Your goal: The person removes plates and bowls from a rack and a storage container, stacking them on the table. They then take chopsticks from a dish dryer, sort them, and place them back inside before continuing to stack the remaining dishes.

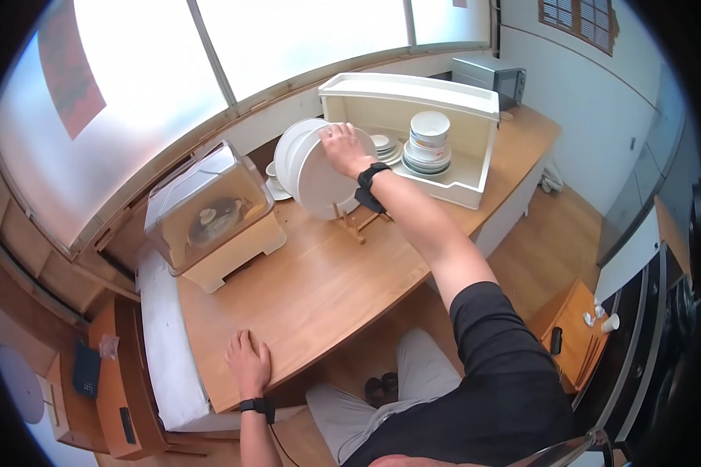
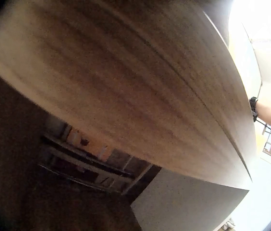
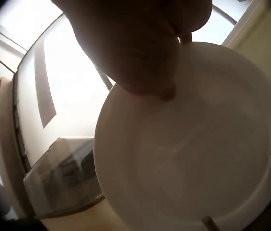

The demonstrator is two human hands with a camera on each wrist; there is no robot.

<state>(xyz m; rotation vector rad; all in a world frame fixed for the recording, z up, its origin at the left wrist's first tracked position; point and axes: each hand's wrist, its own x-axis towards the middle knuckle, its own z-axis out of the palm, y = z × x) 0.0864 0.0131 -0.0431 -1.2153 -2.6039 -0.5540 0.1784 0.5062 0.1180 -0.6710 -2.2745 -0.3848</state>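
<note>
Several large white plates stand upright in a wooden rack (image 1: 354,229) on the table. The right hand (image 1: 344,148) pinches the top rim of the front plate (image 1: 323,183); in the right wrist view the thumb of that hand (image 3: 140,48) lies against the face of the plate (image 3: 193,144), and two wooden pegs cross its lower edge. Resting on the table near its front left corner, the left hand (image 1: 248,362) has relaxed fingers and holds nothing. The left wrist view shows the underside and edge of the table (image 2: 126,86), not the left hand.
Left of the rack is a clear-lidded box (image 1: 210,218). Behind and to the right, a cream open cabinet (image 1: 463,194) holds stacked bowls (image 1: 428,128) and small plates. A silver appliance (image 1: 483,74) stands at the far back corner.
</note>
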